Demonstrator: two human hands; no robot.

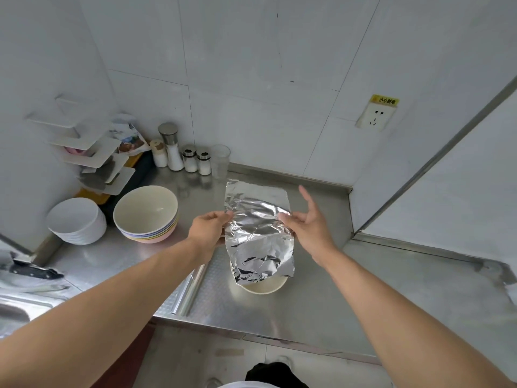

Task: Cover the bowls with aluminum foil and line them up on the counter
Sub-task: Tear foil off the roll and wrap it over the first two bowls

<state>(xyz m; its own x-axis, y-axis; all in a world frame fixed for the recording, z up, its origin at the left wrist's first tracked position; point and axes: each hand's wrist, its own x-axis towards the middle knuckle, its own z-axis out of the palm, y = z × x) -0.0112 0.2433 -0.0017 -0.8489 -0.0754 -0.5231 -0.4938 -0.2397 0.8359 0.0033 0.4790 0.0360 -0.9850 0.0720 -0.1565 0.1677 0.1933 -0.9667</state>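
Observation:
A crumpled sheet of aluminum foil (258, 233) hangs in the air over a cream bowl (265, 287) that stands on the steel counter (391, 303). My left hand (208, 231) pinches the foil's left edge. My right hand (310, 222) pinches its right edge with thumb and forefinger, the other fingers spread upward. The foil hides most of the bowl. A foil roll (190, 292) lies on the counter left of the bowl. A stack of pastel bowls (147, 214) and a stack of white bowls (77, 221) stand at the left.
Shakers and jars (181, 155) and a clear cup (220, 161) line the back wall. A white corner rack (92, 155) hangs at the left. A knife (33, 271) lies by the sink (16, 312). A wall socket (376, 114) is at the right.

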